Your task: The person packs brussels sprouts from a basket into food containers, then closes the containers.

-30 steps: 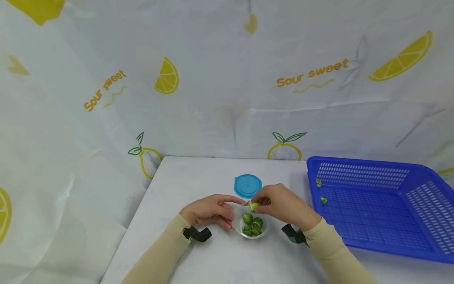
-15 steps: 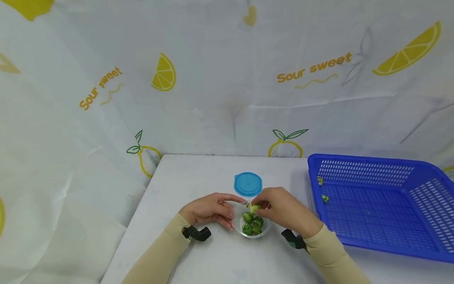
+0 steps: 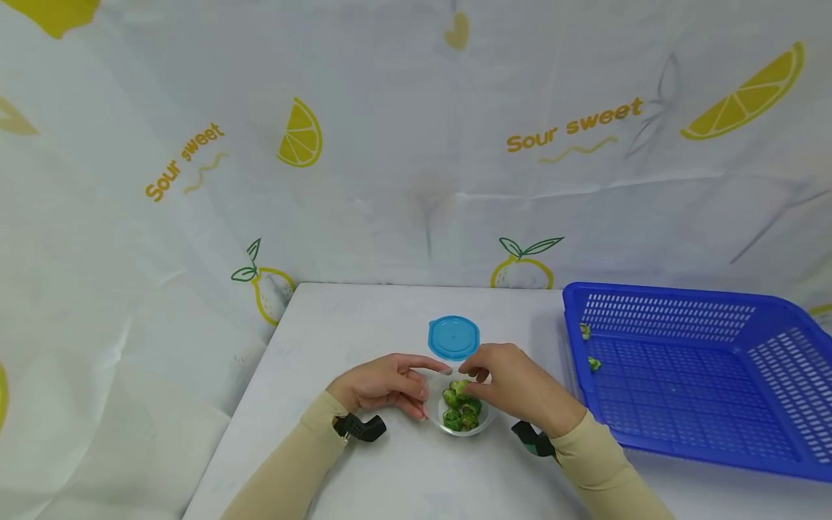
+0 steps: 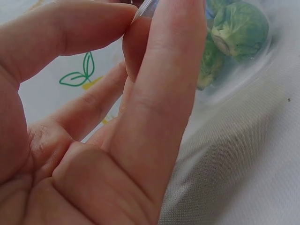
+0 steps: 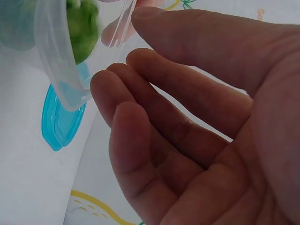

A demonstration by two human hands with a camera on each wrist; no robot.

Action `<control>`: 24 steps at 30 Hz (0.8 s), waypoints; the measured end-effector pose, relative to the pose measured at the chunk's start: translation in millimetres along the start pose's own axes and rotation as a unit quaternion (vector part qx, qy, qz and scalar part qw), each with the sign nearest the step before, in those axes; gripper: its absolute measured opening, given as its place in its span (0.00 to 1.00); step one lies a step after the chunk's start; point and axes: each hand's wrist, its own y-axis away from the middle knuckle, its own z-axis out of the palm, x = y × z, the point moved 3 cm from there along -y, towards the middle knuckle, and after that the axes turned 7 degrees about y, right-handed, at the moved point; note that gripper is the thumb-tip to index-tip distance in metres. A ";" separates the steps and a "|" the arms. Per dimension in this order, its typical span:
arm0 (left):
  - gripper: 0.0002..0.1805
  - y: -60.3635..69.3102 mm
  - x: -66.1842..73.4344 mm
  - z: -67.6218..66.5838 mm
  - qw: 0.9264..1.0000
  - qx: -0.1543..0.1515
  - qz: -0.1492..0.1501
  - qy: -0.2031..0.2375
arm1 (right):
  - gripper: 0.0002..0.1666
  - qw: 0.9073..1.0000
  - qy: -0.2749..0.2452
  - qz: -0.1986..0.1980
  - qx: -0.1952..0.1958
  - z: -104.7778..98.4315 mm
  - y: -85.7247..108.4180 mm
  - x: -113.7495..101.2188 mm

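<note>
A clear plastic bowl point(image 3: 463, 434) stands on the white table with several Brussels sprouts point(image 3: 469, 408) in it. My left hand point(image 3: 388, 386) grips its left side; in the left wrist view, thumb and fingers pinch the rim. Over the bowl's right side hovers my right hand point(image 3: 516, 375). Its fingers are loosely bent with nothing between them, and a sprout point(image 5: 83, 33) lies inside the bowl wall point(image 5: 52, 61) in the right wrist view. Behind the bowl lies a blue lid point(image 3: 453, 338).
A large blue plastic basket point(image 3: 689, 361) stands at the right. Two small Brussels sprouts point(image 3: 594, 364) lie by its left wall. A white sheet point(image 3: 390, 144) with lemon prints hangs behind the table point(image 3: 351, 318).
The Brussels sprout that my right hand pinched above the bowl has gone down onto the others, and the fingers have let it go. My left hand has stayed on the bowl.
</note>
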 end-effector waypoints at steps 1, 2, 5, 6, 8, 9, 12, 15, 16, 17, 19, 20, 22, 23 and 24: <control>0.34 -1.0 0.7 0.7 1.000 -0.001 0.000 -0.002 | 0.13 1.000 0.001 0.000 0.003 -0.7 1.1 0.6; 0.33 -1.8 1.3 1.3 1.000 -0.001 0.000 -0.004 | 0.13 1.000 0.001 0.000 0.005 -1.6 2.2 1.0; 0.33 -2.0 2.2 2.1 1.000 0.002 -0.001 -0.013 | 0.13 1.000 0.002 -0.002 0.013 -4.0 5.6 1.9; 0.33 -1.5 2.1 1.9 1.000 0.005 -0.004 -0.014 | 0.13 1.000 0.001 -0.003 0.016 -5.2 6.7 1.8; 0.33 0.3 1.1 0.9 1.000 0.012 -0.005 -0.018 | 0.12 1.000 0.003 -0.011 0.020 -9.0 9.5 1.1; 0.33 1.4 0.6 0.2 1.000 0.016 -0.006 -0.019 | 0.12 1.000 0.005 -0.015 0.022 -12.0 11.2 0.6; 0.33 3.9 -1.3 -1.6 0.999 0.028 -0.010 -0.019 | 0.11 0.999 0.015 -0.027 0.029 -24.6 17.8 0.2; 0.33 4.7 -2.4 -2.0 0.999 0.031 -0.012 -0.017 | 0.11 0.999 0.023 -0.028 0.030 -42.2 27.1 5.1; 0.33 4.7 -2.6 -1.7 0.999 0.030 -0.012 -0.016 | 0.11 0.999 0.025 -0.025 0.031 -48.6 30.8 8.2; 0.34 4.6 -2.5 -1.2 0.999 0.029 -0.012 -0.014 | 0.11 0.999 0.027 -0.019 0.031 -55.3 34.5 12.0; 0.34 4.1 -2.2 -0.2 1.000 0.025 -0.011 -0.010 | 0.11 0.999 0.031 -0.010 0.033 -68.9 41.6 21.4; 0.35 3.8 -1.8 0.5 1.000 0.022 -0.010 -0.009 | 0.11 0.999 0.033 -0.003 0.034 -75.8 45.0 26.7; 0.35 3.2 -0.7 2.0 1.000 0.020 -0.009 -0.009 | 0.11 0.999 0.039 0.010 0.035 -88.8 51.2 38.8; 0.35 2.7 -0.1 2.7 1.000 0.018 -0.008 -0.009 | 0.11 0.998 0.043 0.014 0.035 -94.9 54.0 45.9; 0.36 2.1 0.6 3.5 1.000 0.016 -0.007 -0.009 | 0.11 0.998 0.048 0.016 0.036 -100.5 56.8 53.4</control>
